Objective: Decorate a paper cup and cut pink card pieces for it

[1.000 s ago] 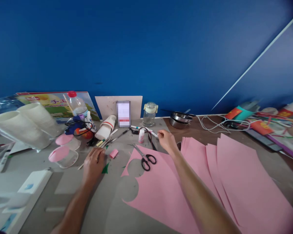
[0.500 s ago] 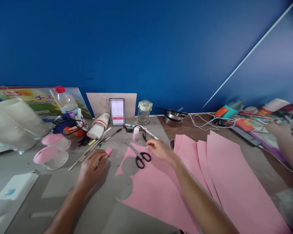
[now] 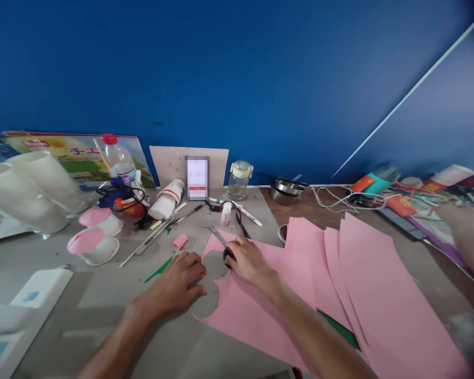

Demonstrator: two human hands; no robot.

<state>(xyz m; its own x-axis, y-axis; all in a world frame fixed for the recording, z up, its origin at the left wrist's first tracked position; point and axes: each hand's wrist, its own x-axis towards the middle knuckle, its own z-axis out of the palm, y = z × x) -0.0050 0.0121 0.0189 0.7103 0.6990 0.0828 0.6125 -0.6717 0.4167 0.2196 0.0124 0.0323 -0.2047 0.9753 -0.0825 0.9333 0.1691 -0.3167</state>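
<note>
My right hand (image 3: 248,261) is closed over the black handles of a pair of scissors (image 3: 218,235), whose metal blades point away to the upper left. Under it lies a pink sheet of paper (image 3: 256,310) with rounded bites cut out of its left edge. My left hand (image 3: 177,281) rests low over the grey table, fingers apart and holding nothing, close to that cut edge. Just beyond its fingertips lies a small pink cap (image 3: 180,241). A green paper scrap (image 3: 158,269) is partly tucked beneath the left hand. A small white bottle (image 3: 226,214) stands behind the scissors.
Pink sheets (image 3: 379,284) are stacked at right. Paper cups with pink tops (image 3: 92,245) and stacked clear cups (image 3: 39,184) stand left. Thin sticks (image 3: 150,242), a propped phone (image 3: 197,179), a glass jar (image 3: 239,181) and metal bowls (image 3: 286,190) line the back. Another person's arm (image 3: 464,237) reaches in.
My left hand has let go of the pink cap, which now lies on the table, and has moved right. The right hand has come down onto the scissors. The view has shifted slightly.
</note>
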